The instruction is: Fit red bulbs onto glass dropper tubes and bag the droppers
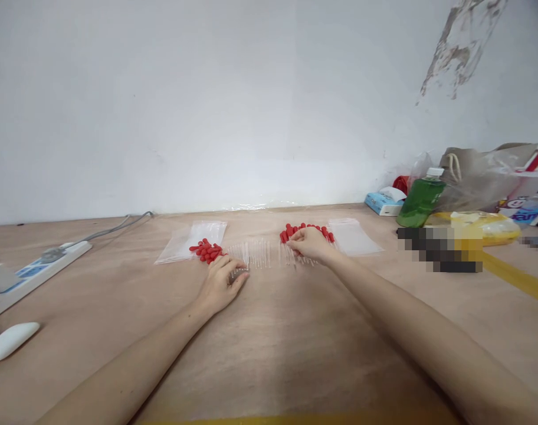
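Note:
My left hand (220, 283) rests low over the table, fingers curved and thumb apart, beside a row of thin clear tubes (258, 255). Some tube ends show just under its fingertips. A pile of red rubber bulbs (207, 251) lies right behind that hand. My right hand (314, 243) has its fingers pinched together at the left part of a row of clear droppers with red bulbs (324, 232). What the pinch holds, if anything, is hidden by the fingers. The droppers lie side by side with their bulbs toward the wall.
Clear plastic bags lie flat at left (192, 241) and at right (355, 237). A power strip (61, 262) and a white plug-like object (13, 341) sit far left. At right stand a tissue pack (384, 203), a green bottle (422, 198) and plastic bags (485, 177).

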Action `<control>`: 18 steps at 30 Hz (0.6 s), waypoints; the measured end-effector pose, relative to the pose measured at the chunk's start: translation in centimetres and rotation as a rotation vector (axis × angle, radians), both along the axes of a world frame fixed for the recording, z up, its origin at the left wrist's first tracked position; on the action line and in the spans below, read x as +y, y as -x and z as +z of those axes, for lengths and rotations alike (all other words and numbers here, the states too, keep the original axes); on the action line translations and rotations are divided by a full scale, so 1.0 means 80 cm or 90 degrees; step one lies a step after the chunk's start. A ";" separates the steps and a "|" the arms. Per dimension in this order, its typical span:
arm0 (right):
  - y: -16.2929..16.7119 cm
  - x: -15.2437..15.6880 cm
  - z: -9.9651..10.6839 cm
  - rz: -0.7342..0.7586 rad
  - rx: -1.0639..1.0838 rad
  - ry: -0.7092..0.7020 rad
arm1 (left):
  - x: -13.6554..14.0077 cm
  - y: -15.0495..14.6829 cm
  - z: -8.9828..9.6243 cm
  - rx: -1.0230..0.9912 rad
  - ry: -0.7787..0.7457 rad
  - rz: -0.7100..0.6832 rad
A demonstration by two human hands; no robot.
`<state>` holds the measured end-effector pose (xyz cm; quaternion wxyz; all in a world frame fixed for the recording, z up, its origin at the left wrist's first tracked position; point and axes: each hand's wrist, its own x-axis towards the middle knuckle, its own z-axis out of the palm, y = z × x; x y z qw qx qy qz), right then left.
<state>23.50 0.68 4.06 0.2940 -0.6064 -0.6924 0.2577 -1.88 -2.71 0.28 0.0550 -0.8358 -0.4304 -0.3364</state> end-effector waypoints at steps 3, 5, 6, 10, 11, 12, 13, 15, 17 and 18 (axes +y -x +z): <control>0.026 0.020 -0.001 -0.052 -0.044 -0.034 | 0.001 0.000 0.000 0.001 0.008 0.026; 0.046 0.029 -0.006 -0.086 -0.079 -0.049 | 0.002 0.000 -0.001 0.005 0.010 0.036; 0.055 0.032 -0.009 -0.102 -0.095 -0.053 | 0.002 0.000 -0.001 0.009 0.012 0.038; 0.075 0.036 -0.017 -0.131 -0.156 -0.046 | 0.002 0.001 -0.003 0.021 0.016 0.041; 0.077 0.035 -0.018 -0.132 -0.171 -0.044 | 0.003 0.002 -0.003 0.022 0.010 0.042; 0.077 0.034 -0.018 -0.131 -0.185 -0.042 | 0.004 0.004 -0.002 0.021 -0.001 0.043; 0.075 0.032 -0.017 -0.131 -0.199 -0.040 | 0.007 0.007 0.000 0.017 -0.016 0.045; 0.072 0.028 -0.014 -0.128 -0.225 -0.037 | 0.014 0.017 0.005 -0.005 -0.053 0.072; 0.069 0.024 -0.010 -0.120 -0.248 -0.030 | 0.023 0.032 0.012 -0.039 -0.087 0.134; 0.068 0.023 -0.008 -0.116 -0.259 -0.025 | 0.028 0.040 0.015 -0.052 -0.096 0.171</control>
